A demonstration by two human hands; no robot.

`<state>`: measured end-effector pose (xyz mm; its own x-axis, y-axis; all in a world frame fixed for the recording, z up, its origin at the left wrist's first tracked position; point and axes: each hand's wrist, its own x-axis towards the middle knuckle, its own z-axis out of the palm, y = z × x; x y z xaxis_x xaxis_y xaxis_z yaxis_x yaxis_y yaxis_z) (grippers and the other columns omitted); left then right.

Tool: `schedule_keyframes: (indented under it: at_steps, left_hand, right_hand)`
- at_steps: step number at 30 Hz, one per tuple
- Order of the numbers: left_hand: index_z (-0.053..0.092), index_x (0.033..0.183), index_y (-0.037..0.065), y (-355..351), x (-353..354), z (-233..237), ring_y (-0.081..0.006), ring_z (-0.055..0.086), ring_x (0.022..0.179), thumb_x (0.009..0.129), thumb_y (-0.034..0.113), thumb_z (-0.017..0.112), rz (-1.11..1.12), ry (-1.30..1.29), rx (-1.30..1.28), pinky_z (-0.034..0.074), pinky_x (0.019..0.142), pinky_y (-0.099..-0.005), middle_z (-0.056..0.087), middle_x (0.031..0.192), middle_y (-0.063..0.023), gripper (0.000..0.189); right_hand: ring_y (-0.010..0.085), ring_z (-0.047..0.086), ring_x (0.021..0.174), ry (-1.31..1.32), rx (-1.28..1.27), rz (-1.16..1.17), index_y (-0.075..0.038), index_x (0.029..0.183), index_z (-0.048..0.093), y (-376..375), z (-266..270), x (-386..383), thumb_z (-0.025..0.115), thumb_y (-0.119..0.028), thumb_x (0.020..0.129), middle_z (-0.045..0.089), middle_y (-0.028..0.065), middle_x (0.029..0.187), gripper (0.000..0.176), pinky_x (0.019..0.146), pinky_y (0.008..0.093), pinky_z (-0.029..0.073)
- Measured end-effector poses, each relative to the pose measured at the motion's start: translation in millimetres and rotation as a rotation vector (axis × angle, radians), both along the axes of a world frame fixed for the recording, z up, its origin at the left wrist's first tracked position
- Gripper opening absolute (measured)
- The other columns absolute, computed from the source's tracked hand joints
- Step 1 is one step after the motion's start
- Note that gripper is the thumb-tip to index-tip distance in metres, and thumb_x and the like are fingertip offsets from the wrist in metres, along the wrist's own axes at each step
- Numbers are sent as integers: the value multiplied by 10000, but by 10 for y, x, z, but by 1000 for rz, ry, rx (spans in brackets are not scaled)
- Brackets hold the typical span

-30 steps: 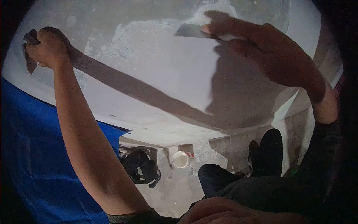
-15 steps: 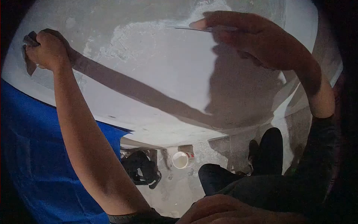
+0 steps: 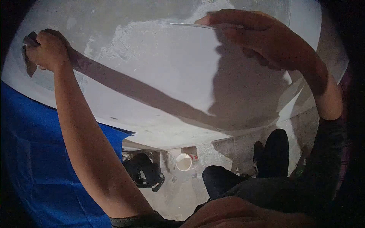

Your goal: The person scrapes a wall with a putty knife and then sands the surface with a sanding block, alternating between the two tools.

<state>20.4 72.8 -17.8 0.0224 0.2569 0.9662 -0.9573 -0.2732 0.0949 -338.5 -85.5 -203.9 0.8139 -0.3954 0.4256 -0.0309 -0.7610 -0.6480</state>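
On the left, my left hand (image 3: 53, 49) is wrapped round a putty knife (image 3: 30, 66) whose dark blade hangs down close to the wall. My right hand (image 3: 258, 36), up at the right, grips a thin flat metal blade (image 3: 190, 25) seen nearly edge-on. That blade lies against or just over the wall (image 3: 159, 76), where a smooth white coat meets rougher grey above. Its handle is hidden by my fingers. Shadows of both arms fall across the white coat.
A blue sheet (image 3: 45, 159) covers the lower left. On the grey floor stand a white bucket (image 3: 184, 162) with pale contents and a black object (image 3: 144, 171) I cannot make out. My dark-clothed legs (image 3: 275, 155) show at the lower right.
My right hand has shifted slightly up and left with its blade, which now shows a brighter edge. My left hand has hardly moved.
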Motion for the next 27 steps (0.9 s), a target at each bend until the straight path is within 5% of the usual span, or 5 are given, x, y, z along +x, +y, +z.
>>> schedule_keyframes:
  at_steps: [12,14,17,23,27]
  left_hand:
    - [530,1307,-100,-32,-53,-39,-468,585,1198,908,323,490,16,32,87,389,1070,-576,588,1272,-306,583]
    - [538,1301,-96,-82,-139,-116,-476,590,1188,913,324,486,-2,53,63,397,1066,-569,608,1235,-300,574]
    - [533,1297,-98,-135,70,-59,-470,605,1171,912,322,488,54,-17,7,411,1050,-577,615,1217,-297,571]
    - [473,1342,-111,-136,-144,-166,-489,588,1188,912,332,491,104,62,75,434,1019,-601,547,1314,-311,617]
    - [446,1368,-112,-155,-144,-211,-497,560,1221,916,335,487,-1,116,73,396,1059,-599,535,1319,-320,638]
  right_hand:
    - [67,563,624,-55,100,-37,-159,1419,567,47,-148,153,454,-320,1088,691,55,1025,385,583,237,495]
    - [150,635,768,-433,-592,14,-160,1421,552,-146,-429,336,436,-286,1089,675,113,1101,373,758,312,534]
    - [230,653,906,-512,-865,-215,-180,1461,495,-27,-612,380,443,-215,1081,650,158,1166,385,890,394,514]
    - [261,704,763,133,-296,-86,-235,1527,354,224,-521,71,478,-123,1058,695,167,1029,498,714,364,585]
    - [254,717,716,-68,-447,-133,-243,1522,343,162,-762,116,519,-91,1035,710,165,996,540,635,357,598]
